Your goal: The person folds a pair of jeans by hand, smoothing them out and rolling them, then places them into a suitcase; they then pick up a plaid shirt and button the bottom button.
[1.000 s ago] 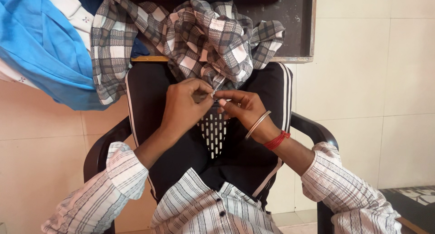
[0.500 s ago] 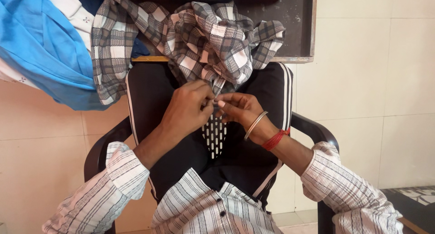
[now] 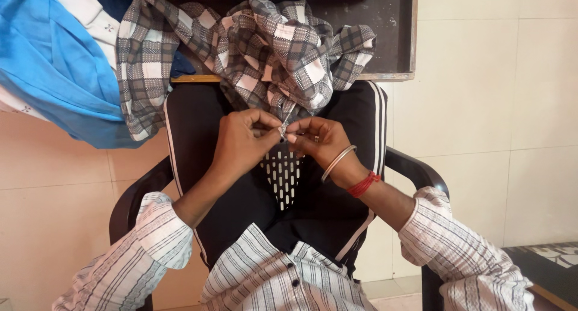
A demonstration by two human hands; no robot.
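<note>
**Both hands pinch the checked cloth at frame centre**

Head view: the left hand and right hand meet fingertip to fingertip at the centre, both closed on a narrow hanging edge of the grey checked cloth, which is heaped on the dark surface in the upper middle. Blue fabric fills the upper left. Beneath the hands stands a black chair, its armrests flanking both wrists. Bare tiled wall leaves open room on the right.

A blue cloth hangs beside a black plastic chair against tiled wall.
</note>
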